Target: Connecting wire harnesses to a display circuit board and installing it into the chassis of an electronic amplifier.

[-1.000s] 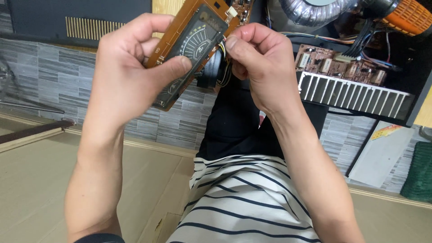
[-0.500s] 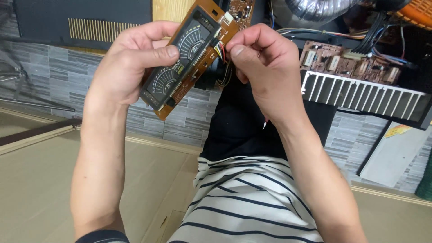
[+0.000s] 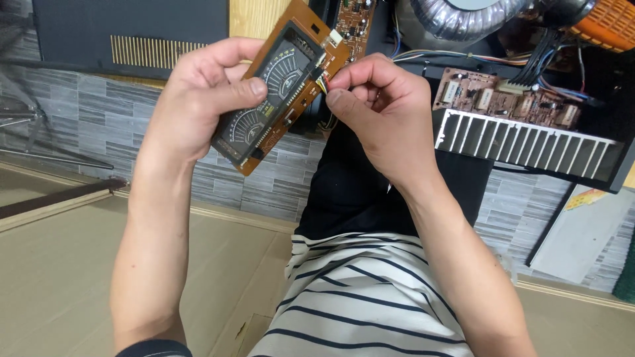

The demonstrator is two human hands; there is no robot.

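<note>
1. Brown meter board (image 3: 278,92) is gripped at 11 o'clock by left hand (image 3: 198,99), thumb laid across dial face.
2. Wire connector (image 3: 323,80) at board edge is pinched by right hand (image 3: 383,112), fingers curled, wrist bent.

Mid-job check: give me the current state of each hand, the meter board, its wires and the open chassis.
left hand: gripping the meter board, thumb across its face.
right hand: pinching the coloured wires.
meter board: held up, tilted.
coloured wires: at the board's edge.
chassis: open, circuit boards exposed.
</note>
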